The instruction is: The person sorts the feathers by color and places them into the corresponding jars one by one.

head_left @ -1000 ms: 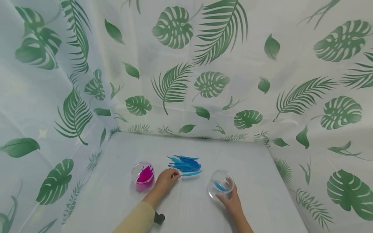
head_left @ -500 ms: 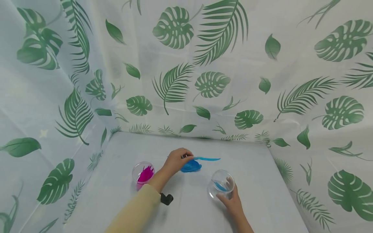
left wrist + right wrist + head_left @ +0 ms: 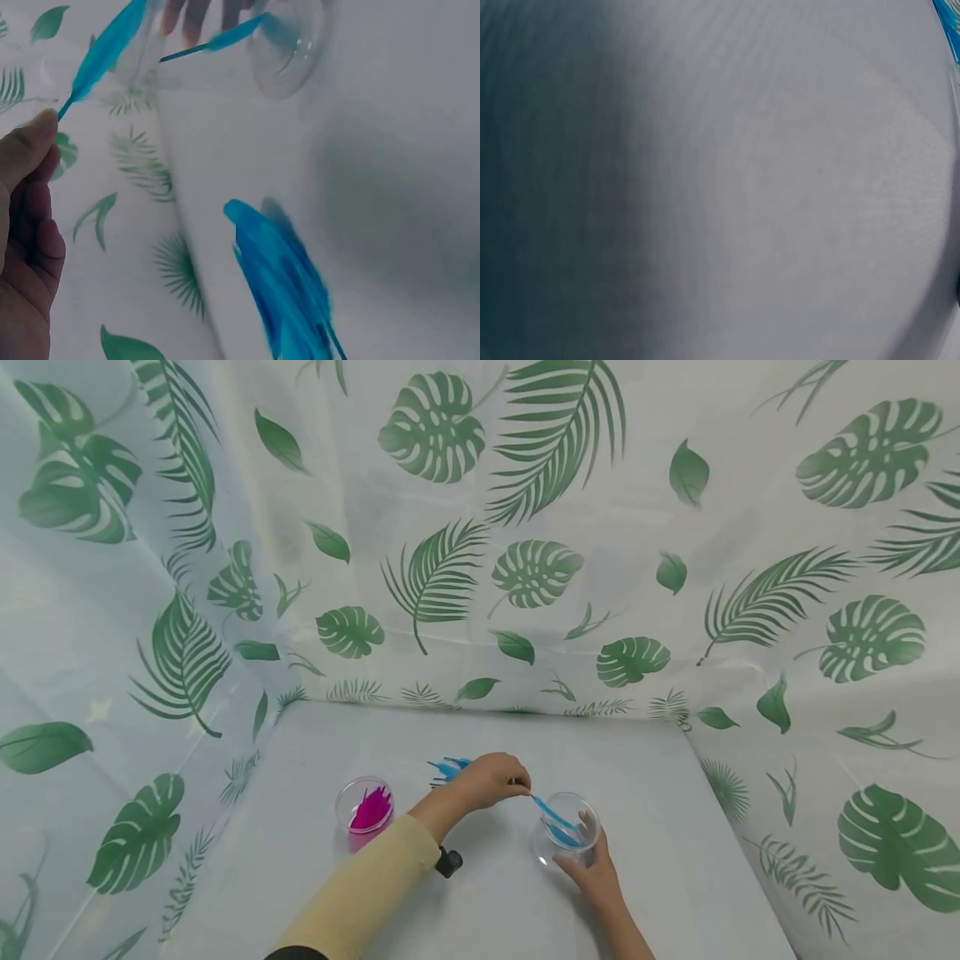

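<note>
My left hand (image 3: 491, 779) pinches a blue feather (image 3: 553, 812) by its quill between thumb and fingers. That feather slopes down to the right, its tip over the mouth of a clear plastic cup (image 3: 570, 794). Inside the cup lies another blue feather (image 3: 240, 34), showing through the wall. My right hand (image 3: 596, 868) grips the cup from its right side, thumb in front and fingers behind. A pile of blue feathers (image 3: 281, 285) lies on the white table, partly hidden by the left hand in the head view. The right wrist view shows mostly blurred tabletop.
A second clear cup (image 3: 341, 802) with magenta feathers (image 3: 370, 810) stands left of the left forearm. A small black device (image 3: 449, 862) sits at the left wrist. Leaf-printed curtains (image 3: 450, 668) hang behind the table and on both sides.
My left hand took a blue feather from beside the pile, lifted it over the pile, then carried it right to the cup. The right hand has kept hold of the cup.
</note>
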{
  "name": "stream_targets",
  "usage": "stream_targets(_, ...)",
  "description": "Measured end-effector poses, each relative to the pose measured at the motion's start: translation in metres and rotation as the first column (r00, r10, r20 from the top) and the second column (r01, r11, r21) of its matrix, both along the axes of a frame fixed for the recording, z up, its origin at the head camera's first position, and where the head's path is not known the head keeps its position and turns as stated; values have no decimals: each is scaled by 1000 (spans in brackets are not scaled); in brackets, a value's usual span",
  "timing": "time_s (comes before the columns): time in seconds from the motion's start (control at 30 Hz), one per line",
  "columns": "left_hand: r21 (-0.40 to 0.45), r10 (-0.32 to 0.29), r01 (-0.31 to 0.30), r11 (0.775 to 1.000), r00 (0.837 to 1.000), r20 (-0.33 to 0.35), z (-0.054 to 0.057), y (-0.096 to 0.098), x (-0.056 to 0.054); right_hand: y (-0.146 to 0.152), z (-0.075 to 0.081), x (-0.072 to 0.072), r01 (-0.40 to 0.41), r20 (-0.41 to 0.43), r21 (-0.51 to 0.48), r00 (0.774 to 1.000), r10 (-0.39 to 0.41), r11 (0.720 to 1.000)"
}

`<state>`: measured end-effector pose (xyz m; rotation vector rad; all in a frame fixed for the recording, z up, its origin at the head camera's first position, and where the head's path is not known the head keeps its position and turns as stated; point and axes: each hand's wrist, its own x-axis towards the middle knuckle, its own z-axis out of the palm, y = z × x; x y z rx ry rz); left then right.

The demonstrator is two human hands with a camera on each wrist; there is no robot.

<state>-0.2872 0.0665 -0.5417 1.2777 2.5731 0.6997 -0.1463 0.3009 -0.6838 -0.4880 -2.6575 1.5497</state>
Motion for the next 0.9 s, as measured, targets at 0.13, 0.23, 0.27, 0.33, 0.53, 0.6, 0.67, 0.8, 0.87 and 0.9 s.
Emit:
stream_targets(0.13, -79, -48, 42, 996, 996, -72, -10, 16, 11, 0, -2, 0, -1, -4, -7, 1000, 1, 1000)
stream_targets(0.23, -106, -54, 44, 993, 994, -93, -18, 27, 20, 1, -3, 1, -6, -13, -14, 1000, 5, 1000)
stream_targets(0.27, -108, -46, 37, 993, 995, -90, -21, 30, 22, 1, -4, 1, -9, -21, -12, 1000, 9, 1000)
stream_targets(0.33, -93, -16, 10, 996, 998, -58, -27, 36, 26, 1, -5, 1, -18, -30, -2, 999, 18, 1000)
stream_targets(0.53, 7, 119, -121, 993, 988, 95, -44, 46, 36, 1, -10, 0, -30, -53, 25, 998, 31, 999)
stream_targets(0.6, 59, 151, -159, 986, 981, 124, -50, 48, 40, 1, -11, 0, -24, -50, 34, 998, 26, 999)
stream_targets(0.67, 115, 172, -188, 975, 975, 140, -56, 45, 43, 0, -10, -1, -20, -49, 41, 999, 22, 999)
stream_targets(0.8, 241, 270, -297, 924, 953, 140, -61, 29, 36, -2, -7, 0, -9, -53, 55, 999, 12, 998)
stream_targets(0.87, 305, 369, -404, 863, 914, 167, -64, 16, 25, -2, -6, 0, -4, -50, 68, 999, 8, 998)
stream_targets(0.9, 330, 422, -463, 823, 886, 190, -67, 8, 18, -2, -6, 0, -1, -47, 73, 999, 5, 997)
